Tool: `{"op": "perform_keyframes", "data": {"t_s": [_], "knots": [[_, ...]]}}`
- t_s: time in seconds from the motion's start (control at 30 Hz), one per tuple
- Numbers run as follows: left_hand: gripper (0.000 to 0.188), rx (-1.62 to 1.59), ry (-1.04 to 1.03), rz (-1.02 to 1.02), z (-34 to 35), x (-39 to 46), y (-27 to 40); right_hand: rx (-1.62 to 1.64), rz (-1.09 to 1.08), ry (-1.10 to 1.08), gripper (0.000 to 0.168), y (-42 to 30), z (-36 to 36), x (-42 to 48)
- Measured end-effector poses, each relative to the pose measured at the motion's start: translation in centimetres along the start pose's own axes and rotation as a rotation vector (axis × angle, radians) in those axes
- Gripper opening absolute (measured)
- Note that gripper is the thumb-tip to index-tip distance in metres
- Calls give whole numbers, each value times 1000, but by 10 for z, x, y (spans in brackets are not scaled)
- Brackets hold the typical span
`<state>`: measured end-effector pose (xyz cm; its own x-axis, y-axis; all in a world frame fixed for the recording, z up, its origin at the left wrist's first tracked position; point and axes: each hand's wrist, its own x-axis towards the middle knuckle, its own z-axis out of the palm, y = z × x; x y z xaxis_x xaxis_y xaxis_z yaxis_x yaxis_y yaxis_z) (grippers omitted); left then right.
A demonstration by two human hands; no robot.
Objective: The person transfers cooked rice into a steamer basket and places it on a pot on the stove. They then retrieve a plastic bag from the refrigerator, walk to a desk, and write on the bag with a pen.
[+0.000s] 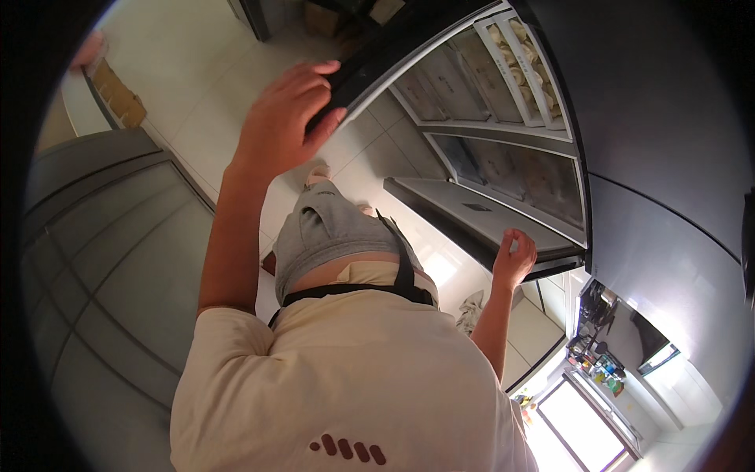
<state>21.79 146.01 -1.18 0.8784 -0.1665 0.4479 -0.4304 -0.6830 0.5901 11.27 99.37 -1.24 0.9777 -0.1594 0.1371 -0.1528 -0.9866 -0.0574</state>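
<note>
My left hand (289, 112) is on the edge of a dark refrigerator door (383, 65), its thumb on the pale gasket side and its fingers on the other. My right hand (515, 256), fingers curled, is at the edge of a second open door (466, 206); whether it grips that door is unclear. Between the doors the refrigerator compartments show. Pale dumplings (531, 71) lie in rows behind a white-framed drawer front (508, 68). Next to them are several translucent drawers (451, 85), and more drawers (501, 171) sit in the other compartment.
A grey glass-fronted cabinet (112, 283) stands on my left, with torn cardboard (121, 97) beyond it. A crumpled cloth (470, 312) is down on my right. Kitchen items (601, 360) crowd a surface near a bright window (581, 425). Pale tiles (200, 88) cover the floor.
</note>
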Motion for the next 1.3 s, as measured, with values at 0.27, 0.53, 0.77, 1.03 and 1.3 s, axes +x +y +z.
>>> {"op": "perform_keyframes", "data": {"t_s": [0.27, 0.53, 0.77, 1.03, 1.3], "knots": [[34, 400, 204, -91, 16, 3, 13, -7, -34, 6, 18, -2, 5, 15], [43, 583, 236, -159, 22, 9, -12, -23, -3, 20, 21, -12, 7, 36], [37, 640, 266, -156, 22, 16, -20, 4, 14, 34, 20, -19, 8, 48], [39, 643, 265, -160, 20, 14, -29, -2, 7, 12, 21, -19, 8, 48], [39, 620, 293, -138, 21, 13, -35, 13, 12, 8, 22, -16, 8, 37]]}}
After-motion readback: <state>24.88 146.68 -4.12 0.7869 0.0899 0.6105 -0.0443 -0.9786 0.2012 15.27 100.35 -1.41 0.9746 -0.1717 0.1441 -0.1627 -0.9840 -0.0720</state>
